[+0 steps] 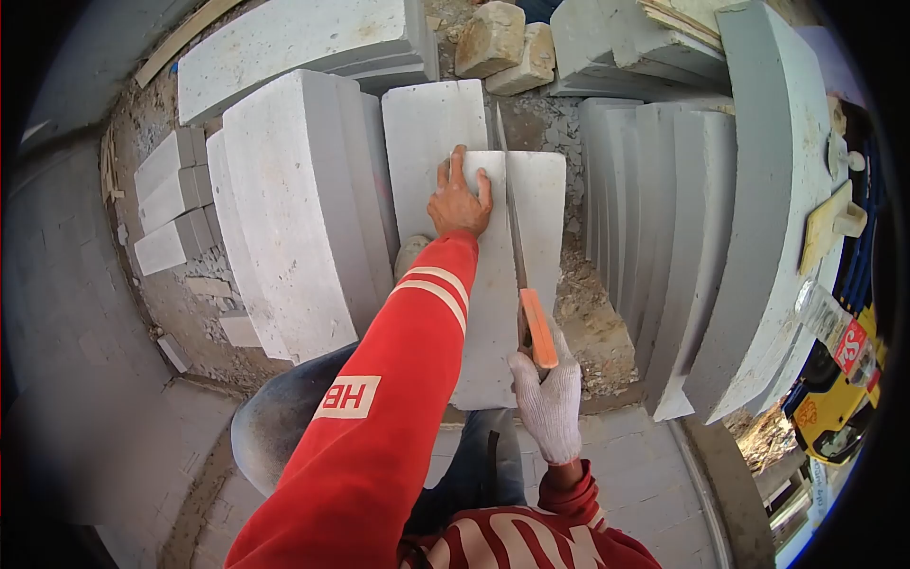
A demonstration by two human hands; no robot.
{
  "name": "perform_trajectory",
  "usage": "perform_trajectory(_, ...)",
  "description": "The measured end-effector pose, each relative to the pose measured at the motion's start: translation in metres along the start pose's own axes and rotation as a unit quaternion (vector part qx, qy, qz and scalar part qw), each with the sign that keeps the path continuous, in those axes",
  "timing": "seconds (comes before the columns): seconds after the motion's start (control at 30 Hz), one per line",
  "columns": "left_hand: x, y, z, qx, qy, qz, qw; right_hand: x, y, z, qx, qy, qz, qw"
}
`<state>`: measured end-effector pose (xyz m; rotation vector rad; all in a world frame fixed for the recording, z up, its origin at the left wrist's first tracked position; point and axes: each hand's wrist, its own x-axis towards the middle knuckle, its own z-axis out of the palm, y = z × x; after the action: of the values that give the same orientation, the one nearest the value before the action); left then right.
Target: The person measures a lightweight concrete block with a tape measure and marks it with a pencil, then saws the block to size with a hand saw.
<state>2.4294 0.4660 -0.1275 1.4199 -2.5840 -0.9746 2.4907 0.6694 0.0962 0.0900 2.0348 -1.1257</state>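
My left hand (pixel 461 197) is bare, fingers spread, resting on a pale block (pixel 485 275) in the middle. My right hand (pixel 550 398), in a white knitted glove, is closed round the orange handle (pixel 538 330) of a hand saw. The long saw blade (pixel 513 213) points away from me and sits in a narrow gap between that block and a pale piece (pixel 538 204) on its right. Under and beyond my left hand lies another pale block (pixel 431 119).
Large blocks (pixel 284 209) stand at the left, with smaller cut pieces (pixel 171 242) beyond. Upright slabs (pixel 697 237) line the right. Two rough yellowish blocks (pixel 490 40) lie at the top. Rubble (pixel 597 322) covers ground at right. A yellow-and-black object (pixel 834 417) lies far right.
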Motion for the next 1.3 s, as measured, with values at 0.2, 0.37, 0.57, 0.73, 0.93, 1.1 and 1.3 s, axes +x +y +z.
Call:
perform_trajectory(0.2, -0.028, -0.004, 0.0, 0.029, -0.028, -0.023, 0.999, 0.086, -0.008, 0.022, -0.054, -0.002, -0.034, 0.998)
perform_trajectory(0.37, -0.017, -0.005, 0.0, 0.008, -0.02, -0.012, 1.0, 0.053, -0.002, 0.013, -0.059, -0.014, 0.003, 0.998)
perform_trajectory(0.57, -0.018, 0.001, -0.004, 0.023, -0.023, -0.034, 0.999, 0.005, -0.011, -0.003, -0.02, -0.036, 0.045, 0.998)
perform_trajectory(0.73, -0.012, -0.006, -0.001, 0.02, -0.005, -0.008, 1.0, 0.102, -0.014, 0.03, -0.013, 0.0, -0.051, 0.999)
perform_trajectory(0.93, -0.018, -0.007, -0.004, 0.016, -0.016, -0.013, 1.0, -0.01, 0.026, 0.012, 0.043, -0.002, 0.005, 0.999)
perform_trajectory(1.1, -0.019, -0.002, -0.001, 0.034, -0.011, -0.019, 0.999, -0.014, 0.026, 0.009, -0.02, -0.002, -0.014, 1.0)
perform_trajectory(1.3, -0.018, -0.002, -0.002, 0.028, -0.01, -0.011, 1.0, 0.069, 0.004, 0.018, -0.049, -0.002, -0.032, 0.998)
